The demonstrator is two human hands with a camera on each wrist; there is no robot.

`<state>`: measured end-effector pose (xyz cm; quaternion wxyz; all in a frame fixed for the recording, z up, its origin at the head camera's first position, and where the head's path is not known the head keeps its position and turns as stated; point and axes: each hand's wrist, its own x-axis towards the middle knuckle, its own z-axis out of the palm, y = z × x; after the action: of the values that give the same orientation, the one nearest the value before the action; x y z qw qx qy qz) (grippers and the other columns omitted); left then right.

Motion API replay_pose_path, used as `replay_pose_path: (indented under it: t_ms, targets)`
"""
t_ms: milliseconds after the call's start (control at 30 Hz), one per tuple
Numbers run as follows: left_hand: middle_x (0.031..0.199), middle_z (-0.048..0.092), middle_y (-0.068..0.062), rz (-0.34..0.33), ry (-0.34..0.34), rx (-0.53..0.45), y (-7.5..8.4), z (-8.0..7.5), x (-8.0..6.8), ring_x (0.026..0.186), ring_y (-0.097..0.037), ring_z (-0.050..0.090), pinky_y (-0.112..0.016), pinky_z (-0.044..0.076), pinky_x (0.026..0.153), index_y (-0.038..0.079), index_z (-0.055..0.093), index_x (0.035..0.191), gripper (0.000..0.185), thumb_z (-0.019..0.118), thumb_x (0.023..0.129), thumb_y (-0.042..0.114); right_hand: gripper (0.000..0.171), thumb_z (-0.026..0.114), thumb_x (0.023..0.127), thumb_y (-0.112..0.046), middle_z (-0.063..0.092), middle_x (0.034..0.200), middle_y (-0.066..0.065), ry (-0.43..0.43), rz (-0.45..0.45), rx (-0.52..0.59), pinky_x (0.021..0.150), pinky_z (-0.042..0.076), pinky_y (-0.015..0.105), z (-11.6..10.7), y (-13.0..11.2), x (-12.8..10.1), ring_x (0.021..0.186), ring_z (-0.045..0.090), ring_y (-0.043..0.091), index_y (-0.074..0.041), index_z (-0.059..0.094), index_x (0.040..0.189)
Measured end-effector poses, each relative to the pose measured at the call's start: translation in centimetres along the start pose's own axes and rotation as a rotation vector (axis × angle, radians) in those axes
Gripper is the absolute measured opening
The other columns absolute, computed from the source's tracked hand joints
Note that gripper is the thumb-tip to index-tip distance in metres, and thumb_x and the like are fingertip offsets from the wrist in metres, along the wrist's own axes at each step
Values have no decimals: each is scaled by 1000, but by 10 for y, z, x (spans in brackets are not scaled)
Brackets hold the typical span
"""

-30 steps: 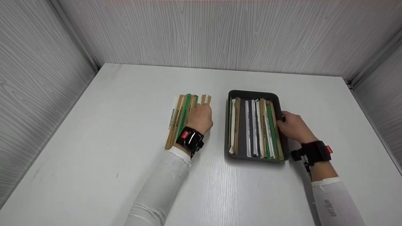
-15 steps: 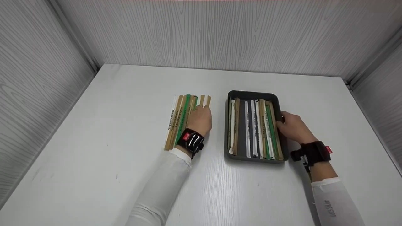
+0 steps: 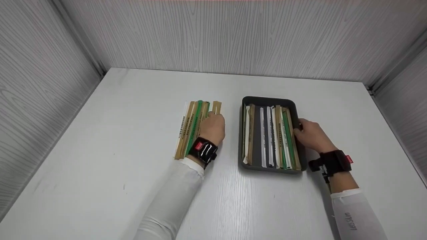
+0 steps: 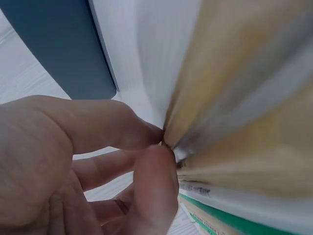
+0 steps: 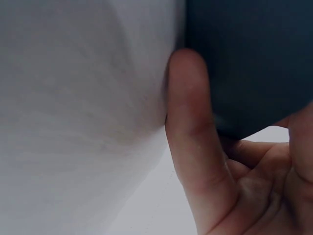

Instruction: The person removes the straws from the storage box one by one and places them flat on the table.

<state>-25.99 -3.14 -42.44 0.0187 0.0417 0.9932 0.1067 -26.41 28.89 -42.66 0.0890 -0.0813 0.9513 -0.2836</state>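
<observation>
Long, thin paper-wrapped sticks in white, brown and green (image 3: 190, 128) lie side by side on the table, left of a dark grey tray (image 3: 267, 170). My left hand (image 3: 212, 128) is over the right end of this row. In the left wrist view, its thumb and index finger pinch the edge of a brown paper-wrapped stick (image 4: 195, 98); most of the grip is hidden in the head view. My right hand (image 3: 312, 135) holds the tray's right side. One digit lies along the dark tray wall (image 5: 249, 63) in the right wrist view.
Inside the tray stand two groups of similar wrapped sticks, at its left wall (image 3: 248, 133) and its right half (image 3: 283, 140), with a bare strip of tray floor (image 3: 257, 146) between. The white table (image 3: 100, 173) is bounded by grey wood-grain panels (image 3: 233, 36).
At the right end of the loose row, the two brown stick ends have come together and the gap between them has closed. My left hand shifted slightly; the right hand and tray stayed put.
</observation>
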Motion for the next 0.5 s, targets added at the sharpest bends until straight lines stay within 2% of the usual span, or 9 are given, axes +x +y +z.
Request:
replay_pose_path:
  t_ms: [333,500]
  targets:
    - [114,65,-22,2,45,29,0,-6,-4,76,-26,72,-42,62,62,-6,73,112,17,65,97,0,44,44,106,-14,65,105,26,-4,4,-2,66,51,35,-1,-1,0,83,61,29,14,49,140]
    - [112,64,-22,55,82,19,5,-18,-5,74,-25,71,-41,61,58,-5,72,107,14,63,97,-1,45,44,106,-13,66,103,25,1,4,2,65,51,33,-1,-1,-1,82,61,27,14,47,142]
